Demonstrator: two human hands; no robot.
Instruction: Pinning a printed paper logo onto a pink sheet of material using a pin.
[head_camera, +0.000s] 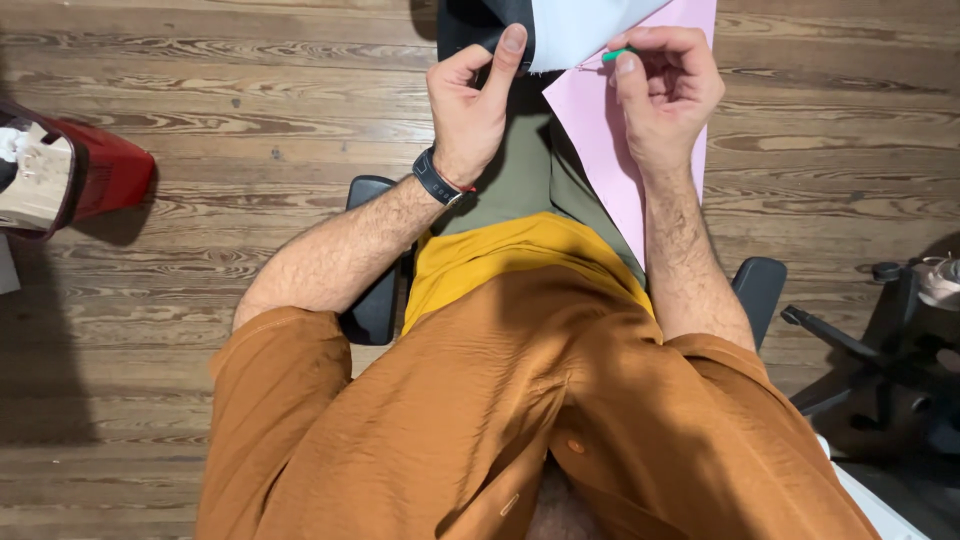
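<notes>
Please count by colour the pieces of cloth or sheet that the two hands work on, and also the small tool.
Dark fabric, pinched by the left hand: 1
Pale blue sheet: 1
Pink sheet: 1
Green-handled tool, in the right hand: 1
Total: 4

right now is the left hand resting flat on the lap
No, the left hand is raised, pinching the dark fabric at its edge.

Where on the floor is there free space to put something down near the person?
The wooden floor is bare between the red object at the left edge and the left hand. Another bare patch lies right of the pink sheet, above the black chair base. It is crowded at the top centre, where both hands, right hand included, hold fabric and paper.
</notes>
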